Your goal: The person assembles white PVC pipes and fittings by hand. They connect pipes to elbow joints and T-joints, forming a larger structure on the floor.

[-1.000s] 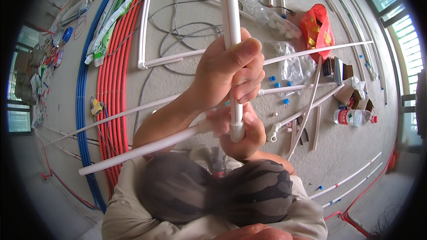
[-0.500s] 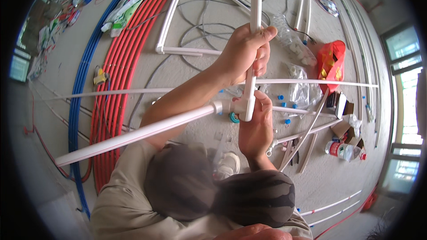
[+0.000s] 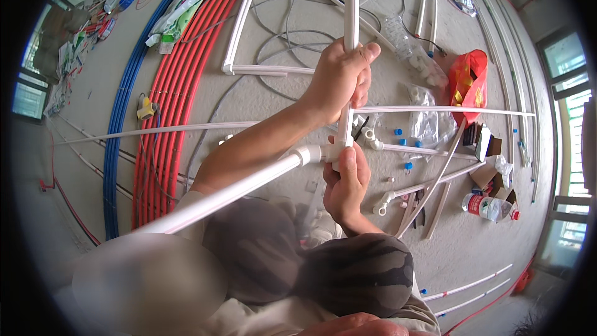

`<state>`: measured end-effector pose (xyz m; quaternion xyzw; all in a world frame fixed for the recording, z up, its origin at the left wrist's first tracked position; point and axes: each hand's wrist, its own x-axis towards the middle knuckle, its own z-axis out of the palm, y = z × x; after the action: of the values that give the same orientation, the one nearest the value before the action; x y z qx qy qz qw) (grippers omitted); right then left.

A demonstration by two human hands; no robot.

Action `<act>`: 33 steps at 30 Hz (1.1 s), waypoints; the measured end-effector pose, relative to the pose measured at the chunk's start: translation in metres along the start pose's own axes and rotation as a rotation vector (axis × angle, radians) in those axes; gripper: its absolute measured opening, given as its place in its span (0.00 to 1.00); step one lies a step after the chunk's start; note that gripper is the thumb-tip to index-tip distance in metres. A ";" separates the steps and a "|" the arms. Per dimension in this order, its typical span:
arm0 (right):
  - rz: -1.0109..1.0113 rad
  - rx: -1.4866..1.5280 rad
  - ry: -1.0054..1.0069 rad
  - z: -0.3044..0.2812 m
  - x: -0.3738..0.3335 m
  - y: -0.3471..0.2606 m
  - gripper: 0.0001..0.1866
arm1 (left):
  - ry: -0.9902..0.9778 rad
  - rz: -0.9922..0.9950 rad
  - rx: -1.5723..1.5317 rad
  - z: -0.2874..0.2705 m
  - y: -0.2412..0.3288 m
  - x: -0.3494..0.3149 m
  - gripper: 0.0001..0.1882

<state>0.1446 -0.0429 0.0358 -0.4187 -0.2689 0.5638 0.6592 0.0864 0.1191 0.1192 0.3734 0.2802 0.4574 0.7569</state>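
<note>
My left hand [image 3: 342, 81] is wrapped around a white plastic pipe [image 3: 352, 6] that runs up past the top edge. Just below it, my right hand [image 3: 348, 183] grips a white tee fitting [image 3: 339, 152], its thumb pressed along the front. The upright pipe ends in this fitting. A second white pipe [image 3: 249, 190] leads from an elbow or side socket [image 3: 306, 155] down to the lower left, where it blurs. My left forearm passes behind that pipe. Dark-trousered knees are below my hands.
Red pipes [image 3: 180, 99] and blue pipes [image 3: 127, 106] lie on the left. A bent white pipe frame [image 3: 231, 37] and a grey cable [image 3: 273, 31] lie ahead. At right are a red bag [image 3: 467, 81], loose white elbows [image 3: 382, 204], blue caps [image 3: 408, 165] and a water bottle [image 3: 485, 206].
The right thumb has come round onto the front of the tee fitting. The side pipe's far end has swung down and nearer, and the upright pipe has shifted slightly left.
</note>
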 end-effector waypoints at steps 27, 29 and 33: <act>0.099 0.033 -0.016 -0.016 0.012 -0.012 0.22 | -0.111 0.155 0.299 0.031 -0.011 0.009 0.16; 0.200 0.039 -0.071 -0.012 0.026 -0.015 0.21 | -0.062 0.147 0.363 0.015 -0.017 0.017 0.16; 0.304 -0.013 0.050 0.011 0.051 0.013 0.13 | 0.037 0.096 0.436 -0.018 -0.034 0.026 0.16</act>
<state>0.1405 0.0094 0.0245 -0.4726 -0.1894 0.6448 0.5701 0.1000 0.1379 0.0793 0.5325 0.3682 0.4282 0.6305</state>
